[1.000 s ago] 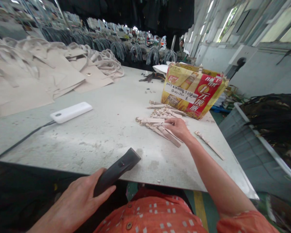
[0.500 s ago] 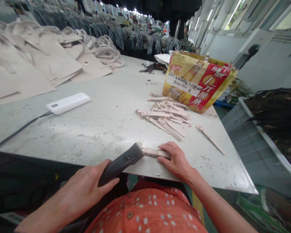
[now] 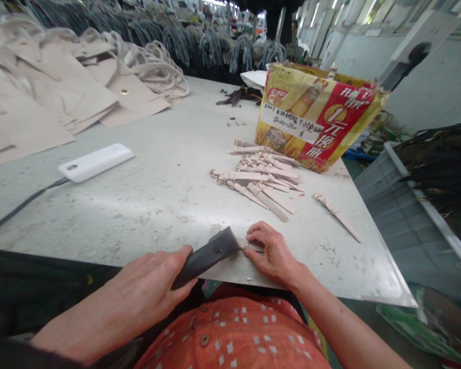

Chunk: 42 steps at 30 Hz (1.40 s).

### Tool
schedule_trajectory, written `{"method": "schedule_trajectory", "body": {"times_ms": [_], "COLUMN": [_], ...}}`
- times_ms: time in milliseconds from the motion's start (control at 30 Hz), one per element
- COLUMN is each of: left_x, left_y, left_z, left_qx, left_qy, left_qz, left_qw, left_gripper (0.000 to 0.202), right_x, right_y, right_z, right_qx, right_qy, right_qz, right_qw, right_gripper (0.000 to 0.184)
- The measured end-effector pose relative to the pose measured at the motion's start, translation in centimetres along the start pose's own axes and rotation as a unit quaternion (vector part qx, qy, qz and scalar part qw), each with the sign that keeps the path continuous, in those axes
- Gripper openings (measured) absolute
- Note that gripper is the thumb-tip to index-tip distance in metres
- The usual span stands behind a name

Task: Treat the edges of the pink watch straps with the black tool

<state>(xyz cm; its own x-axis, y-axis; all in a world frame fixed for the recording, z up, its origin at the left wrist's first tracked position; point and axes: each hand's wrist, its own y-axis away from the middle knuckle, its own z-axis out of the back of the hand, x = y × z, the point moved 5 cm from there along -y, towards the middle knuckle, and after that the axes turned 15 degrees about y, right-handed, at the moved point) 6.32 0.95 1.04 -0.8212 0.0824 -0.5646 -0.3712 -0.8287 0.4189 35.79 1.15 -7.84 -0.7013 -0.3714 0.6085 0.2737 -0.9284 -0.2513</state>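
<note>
My left hand is wrapped round a dark, wand-like handheld tool with a broad blunt end; its exact kind does not show. That end covers the buckle end of a pale beige buckle strap on the table. My right hand pinches the strap's other part between thumb and fingers, close beside the tool's tip. Beyond the hands lies a pile of similar buckle straps with gold-coloured buckles. One single buckle strap lies apart, to the right.
A yellow and red cardboard box stands behind the pile. At the left are a white device with a cord and stacked beige bag pieces with looped handles. A grey plastic bin stands beyond the table's right edge.
The tool has moved to the right along the strap with my left hand and now covers the buckle. My right hand keeps its pinch on the strap. The view has shifted slightly.
</note>
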Motion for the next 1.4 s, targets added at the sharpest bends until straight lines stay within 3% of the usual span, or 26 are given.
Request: {"method": "schedule_trajectory", "body": {"times_ms": [167,333,533,700,1000,1233,1400], "left_x": [-1.2,-2.7,-0.6,0.2,-3.0,-0.5,0.0], "left_y": [-1.6,-3.0,-1.9,-1.0,-3.5,-2.4,-1.2], "left_z": [-0.1,0.4,2.0,2.2,0.8,2.3,1.6], "left_qx": [0.007,0.024,0.012,0.019,0.018,-0.001,0.007], "left_qy": [-0.061,-0.042,-0.02,-0.04,-0.069,-0.03,-0.03], "left_qz": [-0.014,-0.012,0.024,0.027,-0.021,0.011,0.021], "left_qw": [0.998,0.999,0.999,0.999,0.997,0.999,0.999], "left_gripper": [0.032,0.023,0.032,0.035,0.023,0.032,0.03], "right_x": [0.1,0.3,0.4,0.6,0.6,0.4,0.4], "right_y": [-0.1,-0.1,-0.1,-0.1,-0.4,-0.3,-0.3], "right_z": [0.2,0.3,0.3,0.3,0.4,0.3,0.1], "right_qx": [0.001,0.013,0.012,0.016,0.017,0.013,0.013], "right_qy": [-0.015,-0.024,-0.019,-0.02,-0.026,-0.017,-0.025], "right_qz": [0.005,-0.005,-0.017,-0.012,-0.02,-0.03,-0.03], "right_qw": [1.0,1.0,1.0,1.0,0.999,0.999,0.999], "right_gripper": [0.016,0.016,0.015,0.015,0.018,0.018,0.018]}}
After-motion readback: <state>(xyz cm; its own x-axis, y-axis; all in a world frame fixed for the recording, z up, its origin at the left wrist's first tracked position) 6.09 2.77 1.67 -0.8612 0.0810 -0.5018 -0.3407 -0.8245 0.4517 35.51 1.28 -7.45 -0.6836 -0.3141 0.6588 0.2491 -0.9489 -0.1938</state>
